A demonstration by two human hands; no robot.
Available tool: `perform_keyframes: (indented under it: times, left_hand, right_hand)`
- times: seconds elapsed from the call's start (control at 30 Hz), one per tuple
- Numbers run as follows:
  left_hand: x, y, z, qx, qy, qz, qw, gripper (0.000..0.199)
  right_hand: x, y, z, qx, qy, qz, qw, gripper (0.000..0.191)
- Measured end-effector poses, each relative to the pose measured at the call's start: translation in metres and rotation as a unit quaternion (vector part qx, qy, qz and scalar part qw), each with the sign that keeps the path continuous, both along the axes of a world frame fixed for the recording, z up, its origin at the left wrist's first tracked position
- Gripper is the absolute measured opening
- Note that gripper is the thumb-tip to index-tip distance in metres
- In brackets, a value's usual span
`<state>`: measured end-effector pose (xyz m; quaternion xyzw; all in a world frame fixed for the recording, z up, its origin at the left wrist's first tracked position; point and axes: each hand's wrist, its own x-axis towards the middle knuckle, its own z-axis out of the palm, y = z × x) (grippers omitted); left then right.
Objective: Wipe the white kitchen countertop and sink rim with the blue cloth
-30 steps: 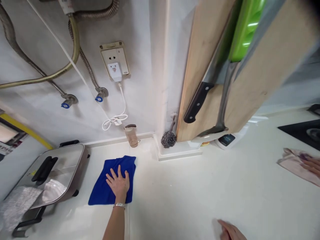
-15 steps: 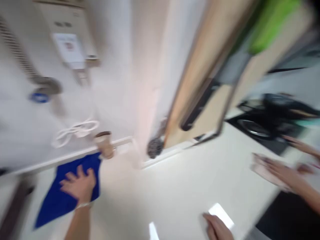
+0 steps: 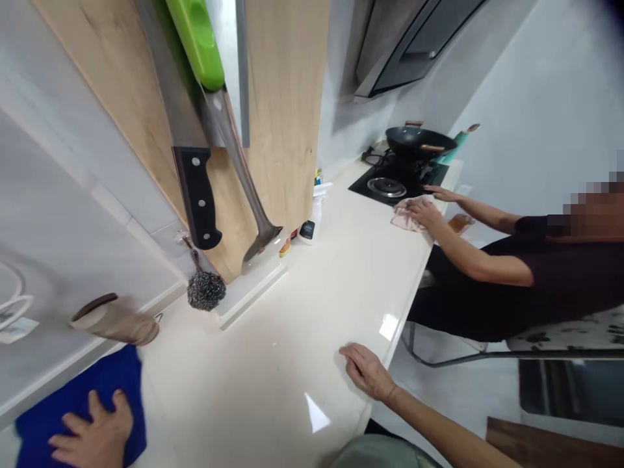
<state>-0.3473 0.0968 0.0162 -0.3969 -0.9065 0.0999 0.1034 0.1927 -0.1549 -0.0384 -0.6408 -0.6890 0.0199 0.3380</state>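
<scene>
My left hand (image 3: 95, 432) lies flat with spread fingers on a dark blue cloth (image 3: 53, 396) at the lower left of the counter. My right hand (image 3: 368, 370) rests on the white countertop (image 3: 292, 325) near its front edge. Its fingers are curled together, and nothing shows in them. Close to the blue cloth, a beige cup with a brown rim (image 3: 117, 322) leans against the wall base.
A wooden knife board (image 3: 287, 130) holds a black-handled cleaver (image 3: 197, 198) and a green-handled utensil (image 3: 202, 45). A steel-wool scrubber (image 3: 206, 290) hangs beside it. Further right, a co-worker's hand (image 3: 422, 211) presses a pink cloth (image 3: 404, 218) by the stove (image 3: 385, 185), where a wok (image 3: 414, 140) stands.
The view has swung to the right and sharpened, showing more of the co-worker and stove. My left hand stays spread on the blue cloth; my right hand stays curled on the counter.
</scene>
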Motion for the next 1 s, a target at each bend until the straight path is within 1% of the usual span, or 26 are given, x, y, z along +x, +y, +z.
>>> perform_keyframes:
  times: [0.03, 0.07, 0.1, 0.17, 0.2, 0.23, 0.37, 0.53, 0.6, 0.63, 0.7, 0.77, 0.9, 1.0]
  left_hand:
    - [0.003, -0.010, 0.000, 0.044, -0.032, -0.009, 0.998, 0.057]
    - [0.007, -0.022, -0.001, 0.090, -0.067, -0.053, 0.992, 0.057]
    - [0.011, -0.036, -0.001, 0.120, -0.093, -0.076, 0.985, 0.058]
    - [0.023, -0.066, -0.002, 0.152, -0.096, -0.132, 0.975, 0.058]
    - [0.031, -0.082, -0.003, 0.157, -0.084, -0.164, 0.970, 0.057]
    - [0.040, -0.097, -0.004, 0.151, -0.074, -0.181, 0.969, 0.056]
    - [0.081, -0.151, -0.014, 0.154, -0.039, -0.216, 0.963, 0.056]
    - [0.140, -0.216, -0.032, 0.114, -0.070, -0.285, 0.949, 0.056]
    - [0.159, -0.235, -0.038, 0.097, -0.096, -0.316, 0.939, 0.059]
    - [0.166, -0.240, -0.039, 0.093, -0.106, -0.326, 0.935, 0.059]
    - [0.175, -0.240, -0.037, 0.092, -0.118, -0.322, 0.935, 0.057]
    - [0.178, -0.227, -0.031, 0.104, -0.117, -0.284, 0.946, 0.053]
    - [0.181, -0.180, -0.022, 0.147, -0.097, -0.164, 0.971, 0.053]
    - [0.188, -0.144, -0.022, 0.175, -0.086, -0.112, 0.974, 0.056]
  right_hand:
    - [0.001, -0.001, -0.002, 0.006, 0.001, 0.000, 1.000, 0.037]
    - [0.001, -0.002, -0.005, 0.012, 0.002, 0.002, 1.000, 0.037]
    - [0.002, -0.003, -0.007, 0.017, 0.004, 0.004, 1.000, 0.036]
    - [0.003, -0.006, -0.012, 0.024, 0.007, 0.007, 1.000, 0.035]
    - [0.003, -0.007, -0.015, 0.024, 0.010, 0.010, 1.000, 0.035]
    - [0.004, -0.008, -0.018, 0.022, 0.012, 0.013, 1.000, 0.034]
    - [0.004, -0.010, -0.026, 0.018, 0.008, 0.023, 1.000, 0.033]
    - [0.002, -0.009, -0.030, 0.033, -0.013, 0.019, 0.999, 0.033]
    - [0.002, -0.009, -0.031, 0.036, -0.017, 0.015, 0.999, 0.033]
    - [0.002, -0.009, -0.031, 0.038, -0.018, 0.015, 0.999, 0.033]
    - [0.003, -0.010, -0.032, 0.038, -0.016, 0.018, 0.999, 0.033]
    - [0.004, -0.010, -0.032, 0.035, -0.009, 0.026, 0.999, 0.033]
    - [0.007, -0.011, -0.037, 0.030, 0.006, 0.037, 0.999, 0.034]
    - [0.010, -0.013, -0.045, 0.024, 0.009, 0.044, 0.999, 0.033]
